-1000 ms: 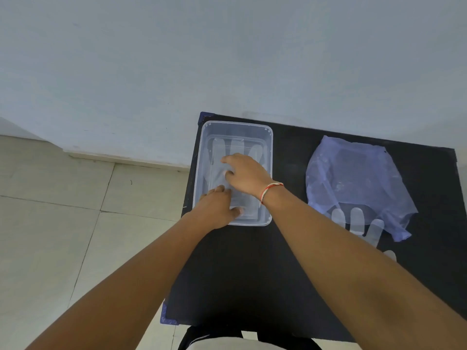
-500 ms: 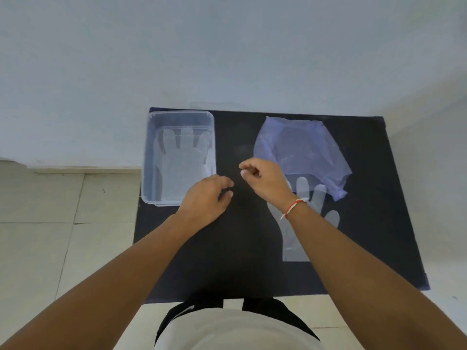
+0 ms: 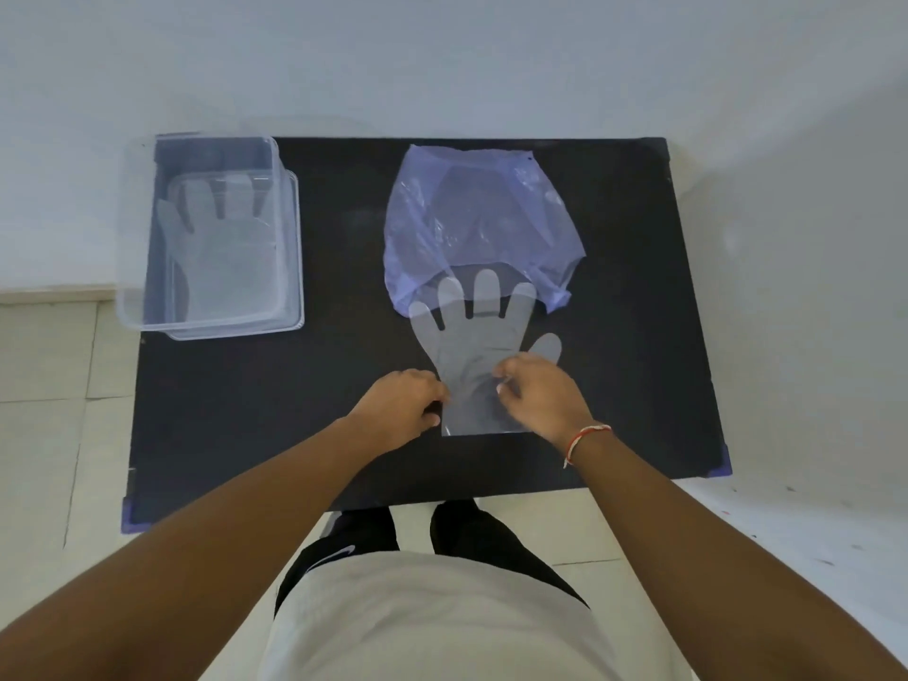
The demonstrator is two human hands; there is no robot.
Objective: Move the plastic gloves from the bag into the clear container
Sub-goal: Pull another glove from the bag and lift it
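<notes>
A clear plastic glove (image 3: 471,346) lies flat on the black table (image 3: 344,410), its fingertips tucked under the mouth of a thin purple bag (image 3: 479,213). My left hand (image 3: 405,403) pinches the glove's cuff at its left edge. My right hand (image 3: 538,393) pinches the cuff at its right edge, fingers curled on the plastic. At the table's far left stands the clear container (image 3: 290,248), with another clear glove (image 3: 221,253) lying flat inside it.
The table stands against a pale wall, with tiled floor to the left and in front. The container overhangs the table's left edge a little. My legs and white shirt show below the near edge.
Both hands left the container, crossed to the right over the table, and closed on the cuff of the glove by the bag. The view shifted down and right.
</notes>
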